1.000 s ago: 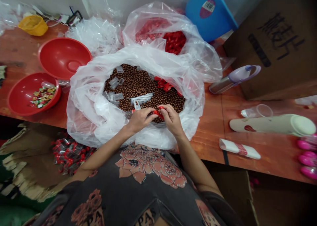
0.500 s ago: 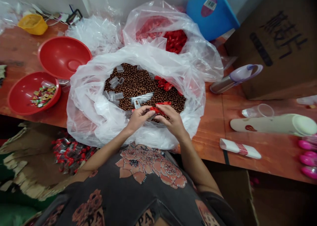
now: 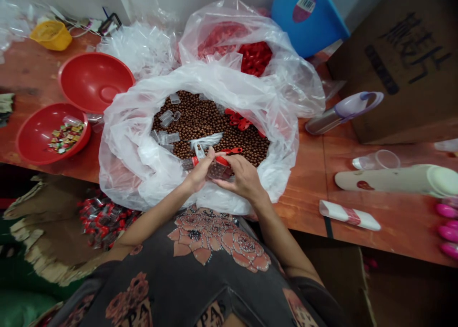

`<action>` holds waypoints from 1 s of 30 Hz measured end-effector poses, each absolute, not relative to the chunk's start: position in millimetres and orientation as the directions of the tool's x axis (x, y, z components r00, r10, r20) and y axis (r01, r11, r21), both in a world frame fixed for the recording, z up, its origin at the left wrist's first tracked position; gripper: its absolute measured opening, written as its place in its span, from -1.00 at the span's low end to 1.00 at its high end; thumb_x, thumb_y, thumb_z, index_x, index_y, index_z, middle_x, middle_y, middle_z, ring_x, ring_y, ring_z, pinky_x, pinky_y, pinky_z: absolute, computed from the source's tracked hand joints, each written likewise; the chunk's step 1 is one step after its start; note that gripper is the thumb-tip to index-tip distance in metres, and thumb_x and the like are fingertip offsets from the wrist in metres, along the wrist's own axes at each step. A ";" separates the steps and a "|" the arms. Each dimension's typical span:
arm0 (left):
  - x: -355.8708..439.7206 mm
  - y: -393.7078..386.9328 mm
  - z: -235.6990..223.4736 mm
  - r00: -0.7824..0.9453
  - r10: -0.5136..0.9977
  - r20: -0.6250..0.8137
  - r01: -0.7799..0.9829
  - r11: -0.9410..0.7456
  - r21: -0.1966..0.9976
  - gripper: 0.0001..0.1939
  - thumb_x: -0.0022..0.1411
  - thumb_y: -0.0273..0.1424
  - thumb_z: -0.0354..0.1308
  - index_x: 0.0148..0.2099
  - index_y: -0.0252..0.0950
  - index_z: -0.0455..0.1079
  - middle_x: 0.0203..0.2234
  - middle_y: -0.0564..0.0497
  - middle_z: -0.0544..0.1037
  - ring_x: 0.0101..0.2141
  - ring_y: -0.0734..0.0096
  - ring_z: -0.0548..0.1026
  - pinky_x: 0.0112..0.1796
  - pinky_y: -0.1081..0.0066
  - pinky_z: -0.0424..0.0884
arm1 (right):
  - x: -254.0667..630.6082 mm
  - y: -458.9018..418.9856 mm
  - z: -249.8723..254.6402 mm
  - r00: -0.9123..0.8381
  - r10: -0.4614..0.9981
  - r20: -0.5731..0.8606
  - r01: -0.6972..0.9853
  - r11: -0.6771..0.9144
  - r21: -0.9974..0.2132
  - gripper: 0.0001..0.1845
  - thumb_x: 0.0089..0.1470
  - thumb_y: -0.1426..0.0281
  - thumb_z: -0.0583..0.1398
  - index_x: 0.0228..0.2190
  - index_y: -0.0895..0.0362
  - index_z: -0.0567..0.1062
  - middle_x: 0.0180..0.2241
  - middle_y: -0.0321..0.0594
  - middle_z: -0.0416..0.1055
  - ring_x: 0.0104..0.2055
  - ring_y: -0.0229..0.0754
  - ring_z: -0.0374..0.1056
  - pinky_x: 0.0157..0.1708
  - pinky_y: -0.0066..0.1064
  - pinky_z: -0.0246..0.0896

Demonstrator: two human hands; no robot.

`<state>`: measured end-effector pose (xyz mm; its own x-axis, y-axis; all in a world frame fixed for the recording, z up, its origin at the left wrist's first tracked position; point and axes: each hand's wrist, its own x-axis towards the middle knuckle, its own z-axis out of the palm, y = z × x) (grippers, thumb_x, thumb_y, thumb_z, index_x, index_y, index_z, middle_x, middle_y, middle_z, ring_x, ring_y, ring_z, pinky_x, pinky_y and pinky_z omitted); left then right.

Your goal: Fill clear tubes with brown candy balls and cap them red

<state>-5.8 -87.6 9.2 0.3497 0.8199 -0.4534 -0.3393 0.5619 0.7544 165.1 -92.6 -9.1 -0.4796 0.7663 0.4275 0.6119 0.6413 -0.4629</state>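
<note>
Clear container (image 3: 219, 171), gripped by both hands (image 3: 200, 174) (image 3: 246, 176), is over a bag (image 3: 125, 141) of brown balls (image 3: 203, 117).

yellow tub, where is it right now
In the head view, the yellow tub is at the upper left, just beyond the empty red bowl.

You're working in what is looking like a small packing workshop, with an open bag of brown beads (image 3: 200, 114) lying beneath your hands, a bag of red parts (image 3: 255, 59) sitting beyond them, and a big carton (image 3: 400, 69) standing to their right.
</note>
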 end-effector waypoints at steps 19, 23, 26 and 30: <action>-0.5 -90.0 19.0 0.527 0.707 -0.472 -0.422 0.700 0.576 -0.46 0.40 0.01 -0.18 0.10 -0.29 0.30 -0.64 0.12 0.35 -0.67 0.53 0.28 -0.51 0.44 0.41 | 162.5 -93.2 -20.1 0.049 0.994 -0.094 -0.094 -0.089 -0.992 -0.73 0.10 0.18 0.26 -0.19 0.04 0.45 -0.37 -0.34 0.52 -0.37 -0.24 0.45 -0.28 -0.33 0.42; 7.1 -91.1 14.5 0.508 0.685 -0.522 -0.340 0.716 0.610 -0.29 0.26 0.23 -0.19 -0.19 -0.33 0.39 -0.66 0.09 0.35 -0.69 0.55 0.27 -0.57 0.47 0.36 | 157.8 -98.7 -7.5 -0.076 0.995 0.066 0.142 0.076 -0.987 -0.72 0.15 0.15 0.22 -0.17 0.03 0.53 -0.19 -0.23 0.55 -0.16 -0.12 0.46 -0.06 -0.17 0.38; 8.5 -88.8 10.9 0.465 0.690 -0.554 -0.327 0.715 0.618 -0.22 0.19 0.31 -0.25 -0.44 -0.33 0.30 -0.67 0.05 0.34 -0.70 0.56 0.27 -0.65 0.53 0.22 | 157.1 -103.8 -0.9 -0.310 0.919 0.243 0.407 0.360 -0.840 -0.40 0.05 0.10 0.29 0.09 0.02 0.39 0.05 -0.10 0.44 0.07 0.04 0.34 0.10 0.00 0.26; 6.2 -86.6 7.3 0.485 0.678 -0.552 -0.322 0.726 0.608 -0.28 0.20 0.27 -0.14 -0.51 -0.32 0.25 -0.68 0.05 0.32 -0.70 0.57 0.28 -0.68 0.53 0.16 | 155.5 -105.8 -2.5 -0.457 0.825 0.333 0.546 0.555 -0.627 -0.15 0.04 0.16 0.31 0.25 0.14 0.13 0.15 0.09 0.30 0.14 0.13 0.25 0.11 0.05 0.23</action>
<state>6.2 -86.6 7.3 0.4853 0.6778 -0.5524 -0.3219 0.7258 0.6079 155.5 -105.8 -2.5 -0.4565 0.8250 0.3330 0.5460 0.5553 -0.6273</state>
